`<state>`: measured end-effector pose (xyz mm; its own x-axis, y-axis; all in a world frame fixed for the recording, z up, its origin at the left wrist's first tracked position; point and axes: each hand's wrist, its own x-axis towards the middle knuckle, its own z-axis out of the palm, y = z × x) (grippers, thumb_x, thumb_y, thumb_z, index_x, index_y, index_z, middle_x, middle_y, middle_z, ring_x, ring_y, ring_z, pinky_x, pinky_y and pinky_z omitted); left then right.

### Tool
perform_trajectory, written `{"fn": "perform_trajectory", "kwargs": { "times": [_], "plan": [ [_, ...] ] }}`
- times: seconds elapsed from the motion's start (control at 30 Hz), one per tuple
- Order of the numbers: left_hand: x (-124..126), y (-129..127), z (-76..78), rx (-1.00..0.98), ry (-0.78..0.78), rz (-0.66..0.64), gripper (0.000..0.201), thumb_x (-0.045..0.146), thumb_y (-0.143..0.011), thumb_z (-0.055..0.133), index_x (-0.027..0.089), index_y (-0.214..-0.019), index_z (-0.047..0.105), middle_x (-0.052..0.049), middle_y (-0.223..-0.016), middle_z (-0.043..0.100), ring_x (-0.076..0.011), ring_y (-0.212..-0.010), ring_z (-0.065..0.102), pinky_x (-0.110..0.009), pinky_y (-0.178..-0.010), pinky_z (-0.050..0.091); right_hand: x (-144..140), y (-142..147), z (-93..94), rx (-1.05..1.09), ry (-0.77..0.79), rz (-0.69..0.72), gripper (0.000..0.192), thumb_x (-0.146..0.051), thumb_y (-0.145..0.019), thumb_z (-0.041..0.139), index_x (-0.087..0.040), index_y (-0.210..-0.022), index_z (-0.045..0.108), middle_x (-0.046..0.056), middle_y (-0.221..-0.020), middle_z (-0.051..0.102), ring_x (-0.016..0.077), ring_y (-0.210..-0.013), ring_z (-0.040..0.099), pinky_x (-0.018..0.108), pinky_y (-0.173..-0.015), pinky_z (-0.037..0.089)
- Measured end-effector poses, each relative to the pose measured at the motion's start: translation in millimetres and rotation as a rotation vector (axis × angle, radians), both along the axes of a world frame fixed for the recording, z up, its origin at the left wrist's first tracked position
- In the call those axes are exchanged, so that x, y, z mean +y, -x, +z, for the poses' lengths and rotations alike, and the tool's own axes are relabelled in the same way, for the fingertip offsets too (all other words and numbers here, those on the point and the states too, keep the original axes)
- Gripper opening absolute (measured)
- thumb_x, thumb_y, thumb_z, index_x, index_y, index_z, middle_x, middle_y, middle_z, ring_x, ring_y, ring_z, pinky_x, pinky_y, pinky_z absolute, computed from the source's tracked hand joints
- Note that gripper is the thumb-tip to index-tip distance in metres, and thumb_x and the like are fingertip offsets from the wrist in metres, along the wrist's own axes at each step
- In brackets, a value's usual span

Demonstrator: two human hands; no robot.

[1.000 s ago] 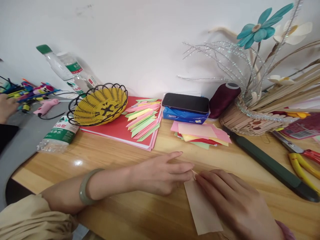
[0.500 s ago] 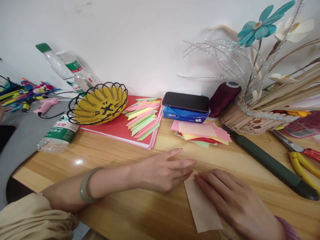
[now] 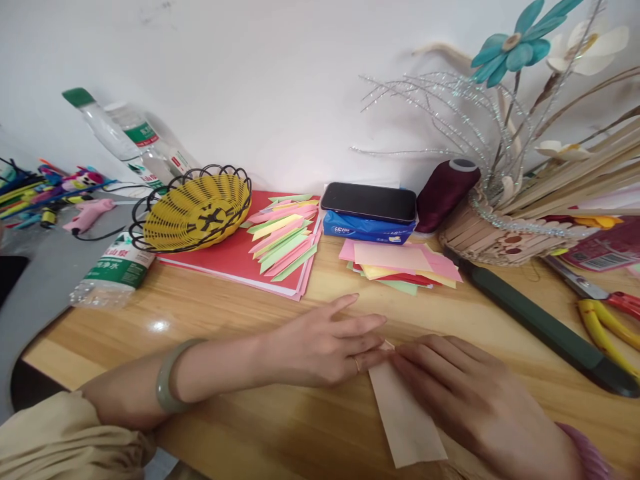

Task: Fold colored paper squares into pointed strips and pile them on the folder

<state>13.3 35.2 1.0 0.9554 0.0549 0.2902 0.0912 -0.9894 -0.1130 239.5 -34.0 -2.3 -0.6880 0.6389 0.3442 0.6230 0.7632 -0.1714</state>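
The peach paper strip [image 3: 407,423] lies on the wooden tabletop [image 3: 245,427] at the lower centre right, in front of the stack of coloured paper [image 3: 395,260]. Its long axis runs obliquely, from the far end at upper left, between the two sets of fingertips, to the near end at lower right, which points toward the person. The left hand [image 3: 325,350] extends in from the left, back upward, its far-side fingers fanned and its lower fingertips at the strip's far end. The right hand [image 3: 460,387] enters from lower right, fingers side by side, overlapping the strip's right edge, tips at the same end. Both thumbs are hidden; whether either hand is clamped on the paper cannot be told. Compared with half a second earlier, the left hand's ring [image 3: 357,364] shows more fully; the strip's orientation is nearly unchanged.
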Motion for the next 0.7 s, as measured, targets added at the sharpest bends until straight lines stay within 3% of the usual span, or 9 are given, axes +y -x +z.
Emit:
{"fn": "perform_trajectory", "kwargs": {
  "times": [0.17, 0.37, 0.7],
  "plan": [
    [-1.3, -1.5, 3.3, 0.014, 0.049, 0.066, 0.028, 0.013, -0.094, 0.035, 0.017, -0.112, 0.057, -0.003, -0.109, 0.061, -0.0215, -0.118, 0.042, -0.049, -0.102, 0.033, 6.1, -1.6, 7.5, 0.087, 0.072, -0.101, 0.019, -0.014, -0.087, 0.042, -0.016, -0.094, 0.060, 0.007, -0.085, 0.061, 0.0167, -0.076, 0.055, 0.030, -0.062, 0.047],
    [-0.1, -3.4, 3.5, -0.007, 0.026, 0.074, 0.025, 0.014, -0.093, 0.039, 0.018, -0.108, 0.059, -0.004, -0.108, 0.059, -0.0214, -0.114, 0.044, -0.048, -0.101, 0.033, 9.7, 0.0, 7.0, 0.120, 0.179, -0.108, 0.022, -0.016, -0.088, 0.041, -0.016, -0.098, 0.061, 0.008, -0.086, 0.059, 0.0167, -0.074, 0.055, 0.030, -0.060, 0.047],
    [-1.0, -1.8, 1.5, 0.013, -0.008, 0.045, 0.028, 0.015, -0.094, 0.036, 0.021, -0.107, 0.060, 0.000, -0.116, 0.057, -0.0199, -0.124, 0.034, -0.052, -0.107, 0.023, 8.4, -1.6, 5.4, -0.030, -0.051, 0.015, 0.024, -0.011, -0.089, 0.036, -0.008, -0.097, 0.059, 0.009, -0.079, 0.059, 0.0191, -0.074, 0.055, 0.033, -0.062, 0.047]
  ]
}}
